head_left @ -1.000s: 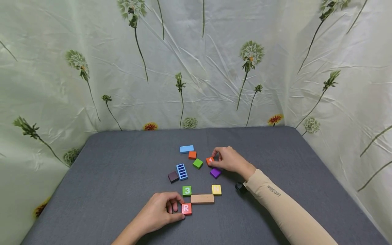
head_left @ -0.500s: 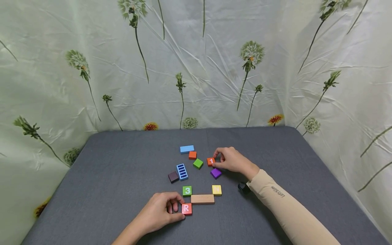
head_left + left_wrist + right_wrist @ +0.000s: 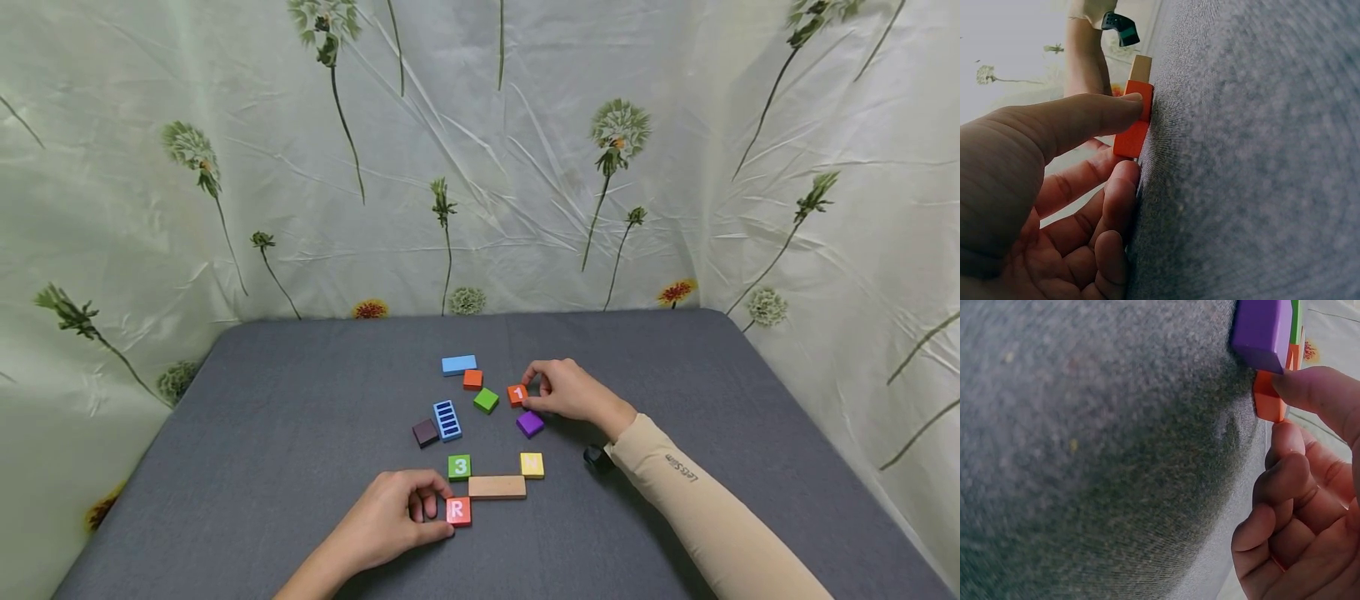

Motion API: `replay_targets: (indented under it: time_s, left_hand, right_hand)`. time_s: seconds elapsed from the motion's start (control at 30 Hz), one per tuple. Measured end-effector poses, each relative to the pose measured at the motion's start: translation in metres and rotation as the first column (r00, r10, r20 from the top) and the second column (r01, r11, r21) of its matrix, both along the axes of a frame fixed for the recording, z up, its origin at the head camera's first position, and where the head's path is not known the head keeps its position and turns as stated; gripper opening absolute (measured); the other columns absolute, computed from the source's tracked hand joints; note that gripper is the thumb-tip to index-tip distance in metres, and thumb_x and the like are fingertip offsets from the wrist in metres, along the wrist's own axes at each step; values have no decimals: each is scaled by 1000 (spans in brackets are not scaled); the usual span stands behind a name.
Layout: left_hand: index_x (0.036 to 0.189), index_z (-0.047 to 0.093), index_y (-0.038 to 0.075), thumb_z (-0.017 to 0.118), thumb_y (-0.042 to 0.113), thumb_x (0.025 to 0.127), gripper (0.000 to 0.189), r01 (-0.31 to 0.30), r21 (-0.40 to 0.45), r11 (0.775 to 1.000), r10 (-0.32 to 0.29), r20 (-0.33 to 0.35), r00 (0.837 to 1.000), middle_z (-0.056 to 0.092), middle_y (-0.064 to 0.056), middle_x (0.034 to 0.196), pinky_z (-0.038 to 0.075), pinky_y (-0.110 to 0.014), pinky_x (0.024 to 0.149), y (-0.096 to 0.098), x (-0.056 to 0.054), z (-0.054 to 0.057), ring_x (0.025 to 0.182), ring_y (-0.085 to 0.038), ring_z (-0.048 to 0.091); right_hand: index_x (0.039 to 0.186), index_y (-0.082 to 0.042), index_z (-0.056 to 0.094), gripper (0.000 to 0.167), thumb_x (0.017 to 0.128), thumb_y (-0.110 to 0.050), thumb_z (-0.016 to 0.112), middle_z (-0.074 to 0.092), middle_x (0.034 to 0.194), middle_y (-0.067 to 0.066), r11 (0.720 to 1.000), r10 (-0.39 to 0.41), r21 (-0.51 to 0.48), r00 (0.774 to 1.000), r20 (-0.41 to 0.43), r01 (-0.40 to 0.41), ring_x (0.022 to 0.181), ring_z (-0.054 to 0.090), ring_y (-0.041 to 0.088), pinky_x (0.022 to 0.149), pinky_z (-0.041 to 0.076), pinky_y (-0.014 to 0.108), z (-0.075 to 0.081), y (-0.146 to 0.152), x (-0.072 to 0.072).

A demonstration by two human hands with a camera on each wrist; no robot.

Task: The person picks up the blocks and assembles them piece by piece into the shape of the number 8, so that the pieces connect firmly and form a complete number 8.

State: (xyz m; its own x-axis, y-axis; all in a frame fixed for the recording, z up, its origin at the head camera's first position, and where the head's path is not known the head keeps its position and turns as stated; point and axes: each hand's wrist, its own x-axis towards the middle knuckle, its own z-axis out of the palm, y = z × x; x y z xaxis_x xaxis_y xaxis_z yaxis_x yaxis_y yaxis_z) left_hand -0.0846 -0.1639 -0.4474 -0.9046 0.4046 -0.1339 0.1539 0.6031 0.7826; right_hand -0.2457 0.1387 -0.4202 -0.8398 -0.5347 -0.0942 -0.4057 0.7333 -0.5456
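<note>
My left hand (image 3: 397, 512) pinches a red block marked R (image 3: 458, 512) between thumb and fingers at the table's near side. In the left wrist view the thumb lies across that red block (image 3: 1130, 139), which rests on the cloth. Farther back, my right hand (image 3: 573, 393) pinches an orange block marked 1 (image 3: 517, 395). The right wrist view shows the thumb tip against this orange block (image 3: 1269, 400), a purple block (image 3: 1263, 331) close by. A natural wood plank (image 3: 497, 487) lies between a green block marked 3 (image 3: 459, 467) and a yellow block (image 3: 532, 466).
Loose on the grey-covered table (image 3: 300, 400) are a light blue block (image 3: 459, 365), a plain orange block (image 3: 472, 380), a green block (image 3: 486, 401), a dark-striped blue block (image 3: 447, 421) and a dark brown block (image 3: 425, 432). A flowered curtain (image 3: 525, 208) hangs behind.
My right hand has shifted slightly right, and the orange block has turned a little, baring more of its numeral. The left hand stays on the red block.
</note>
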Motion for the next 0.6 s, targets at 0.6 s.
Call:
replay_targets:
  time_s: [0.6]
  left_hand:
    - [100,73,24,95,23,82,28,-3,7,1000,3,-2,1000,59,8,79,43,-22,59,0,2,0,66,-3,52]
  right_hand:
    - [110,-7,72,23,96,-23,82,59,71,-3,999,-14,-33,1000,-24,13,60,49,8,62,43,25,-3,3,0]
